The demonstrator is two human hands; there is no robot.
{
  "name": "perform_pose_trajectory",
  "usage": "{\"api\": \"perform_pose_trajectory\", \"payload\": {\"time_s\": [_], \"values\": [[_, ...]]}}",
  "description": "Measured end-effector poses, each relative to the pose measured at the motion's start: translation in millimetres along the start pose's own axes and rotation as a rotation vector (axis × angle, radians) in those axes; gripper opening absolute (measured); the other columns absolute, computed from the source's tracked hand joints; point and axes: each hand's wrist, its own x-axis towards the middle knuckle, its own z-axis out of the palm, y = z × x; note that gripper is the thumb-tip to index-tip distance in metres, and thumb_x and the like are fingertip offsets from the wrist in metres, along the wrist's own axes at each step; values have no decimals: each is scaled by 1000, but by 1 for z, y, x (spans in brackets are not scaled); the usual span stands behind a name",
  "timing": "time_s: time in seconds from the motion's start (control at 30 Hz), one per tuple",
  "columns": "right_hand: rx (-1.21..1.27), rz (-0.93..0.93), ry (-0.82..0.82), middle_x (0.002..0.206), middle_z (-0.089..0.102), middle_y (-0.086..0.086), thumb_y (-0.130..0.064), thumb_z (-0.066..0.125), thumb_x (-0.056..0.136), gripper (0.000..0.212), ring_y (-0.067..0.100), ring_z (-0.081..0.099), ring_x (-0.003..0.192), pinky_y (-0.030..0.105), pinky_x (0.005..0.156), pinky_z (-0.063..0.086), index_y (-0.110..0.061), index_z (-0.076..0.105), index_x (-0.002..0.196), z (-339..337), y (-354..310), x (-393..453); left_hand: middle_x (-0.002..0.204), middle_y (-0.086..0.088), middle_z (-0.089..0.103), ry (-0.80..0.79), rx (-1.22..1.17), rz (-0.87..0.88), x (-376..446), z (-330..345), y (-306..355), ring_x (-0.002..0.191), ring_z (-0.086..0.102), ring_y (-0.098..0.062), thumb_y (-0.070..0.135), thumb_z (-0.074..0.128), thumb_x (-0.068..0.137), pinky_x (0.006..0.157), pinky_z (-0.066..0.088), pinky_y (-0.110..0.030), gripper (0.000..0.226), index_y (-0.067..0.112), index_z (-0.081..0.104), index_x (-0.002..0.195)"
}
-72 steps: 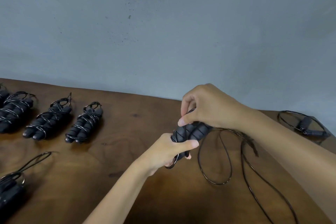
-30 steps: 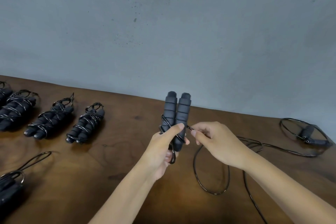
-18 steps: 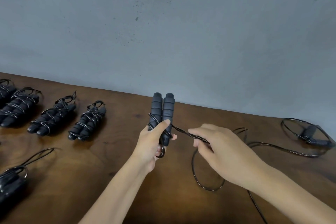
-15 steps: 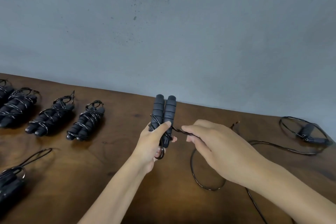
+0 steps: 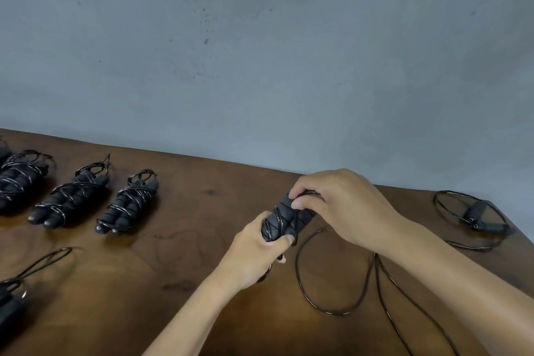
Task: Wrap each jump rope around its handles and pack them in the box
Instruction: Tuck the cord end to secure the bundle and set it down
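The left hand [image 5: 254, 251] is curled around the lower end of the paired black handles [image 5: 284, 218], holding them tilted over toward the right hand, while the right hand [image 5: 338, 205] sits on top of the handles' far end, its fingertips pinching the rope [image 5: 332, 309] against the foam as it lays a turn. A few crossing turns already show on the handles; most of the rope lies slack on the wooden table [image 5: 187, 254], looping below and to the right of the right hand, so this wrap looks only begun. Well to the left of the left hand lie 3 wrapped bundles [image 5: 127, 204] in a row, with the edge of a 4th at the frame's border. Further left and nearer the person, a partly seen rope with loose loops [image 5: 43, 261] rests unwrapped, and far beyond the right hand another unwrapped rope [image 5: 474, 217] lies coiled. No box is in view, so packing appears not yet started. Compared with 0.5 s ago, the handles have tipped from upright to slanting rightward, and the right hand has moved from pulling the rope out beside them to covering their top end.
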Motion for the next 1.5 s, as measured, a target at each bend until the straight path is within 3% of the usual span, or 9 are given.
{"api": "perform_pose_trajectory", "payload": {"time_s": [0.13, 0.47, 0.73, 0.93, 1.1, 1.27, 1.33, 1.4, 1.5], "values": [[27, 13, 42, 89, 70, -21, -41, 70, 92, 6, 0, 61, 87, 23, 74, 48, -35, 74, 92, -2, 12, 4, 87, 5, 73, -53, 162, 25, -4, 3, -1, 78, 75, -5, 36, 69, 94, 69, 53, -28, 12, 34, 59, 101], [164, 20, -61, 82, 75, -20, -42, 80, 82, 6, 6, 68, 81, 39, 81, 56, -37, 79, 79, -11, 41, 29, 91, 3, 74, -313, 93, 88, -12, -2, 14, 82, 75, -12, 28, 68, 98, 60, 45, -15, 18, 33, 61, 114], [462, 63, -240, 85, 78, -8, -27, 80, 85, 8, 4, 71, 83, 26, 85, 52, -20, 83, 82, -2, 66, 36, 95, -10, 73, -553, -69, 68, -17, -13, 21, 64, 44, -16, 29, 63, 105, 49, 31, -24, 29, 30, 56, 133], [564, 112, -259, 79, 71, 15, -13, 71, 79, 16, 25, 62, 75, 49, 76, 54, -2, 69, 68, 34, 79, 28, 89, -18, 72, -455, -273, 48, -22, 3, 11, 80, 55, -31, 49, 70, 96, 75, 39, -44, 48, 10, 61, 124], [185, 91, -196, 64, 59, -7, -5, 52, 97, 40, 9, 53, 56, 21, 60, 41, -24, 50, 62, 54, 79, 6, 83, -18, 67, -342, -533, -85, -20, 11, 9, 53, 39, -20, 52, 64, 100, 50, 32, -23, 45, 11, 64, 119], [111, 39, -160, 70, 58, -4, -21, 45, 105, 33, 18, 56, 62, 39, 64, 46, -36, 40, 76, 59, 68, -12, 83, -22, 65, -240, -584, -139, -17, 17, 18, 38, 38, -8, 41, 57, 102, 41, 38, -18, 40, 9, 61, 126], [115, 44, -147, 74, 61, -5, -24, 45, 105, 24, 16, 58, 65, 41, 66, 48, -33, 46, 83, 56, 65, -18, 86, -23, 64, -216, -607, -185, -19, 21, 25, 36, 47, -5, 37, 55, 105, 75, 63, -32, 40, 7, 59, 131], [124, 81, -162, 73, 63, -3, -27, 46, 106, 21, 16, 60, 66, 42, 66, 48, -27, 53, 86, 51, 60, -25, 91, -26, 65, -202, -639, -216, -22, 21, 30, 36, 52, -2, 35, 54, 107, 119, 28, -63, 38, 7, 59, 132], [125, 148, -176, 72, 65, -3, -30, 47, 106, 20, 15, 62, 66, 38, 64, 49, -28, 60, 90, 45, 52, -36, 97, -32, 67, -165, -657, -224, -22, 19, 33, 34, 52, -2, 35, 55, 106, 122, 9, -66, 38, 7, 59, 132]]}}
